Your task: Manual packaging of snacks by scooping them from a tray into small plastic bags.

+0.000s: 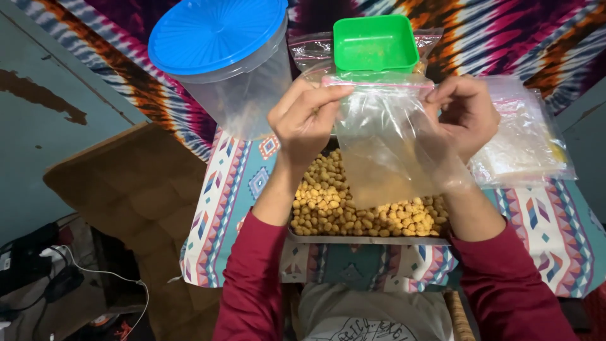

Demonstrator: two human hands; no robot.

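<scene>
- Zip bag (379,136), clear plastic with a pink seal strip, hangs upright between both hands above a metal tray (369,239) of small yellow-brown pellets (328,202) on the patterned desk (555,233).
- Left hand (303,120) pinches the bag's top left corner, fingers (322,98) closed on the strip.
- Right hand (464,113) pinches the top right corner the same way.
- Judging from this grip, running the fingertips evenly along the strip, with the bag held taut and over the tray, would suit best.
- Green square tub (372,43) and blue-lidded container (224,57) stand just behind; more bags (524,139) lie to the right.
</scene>
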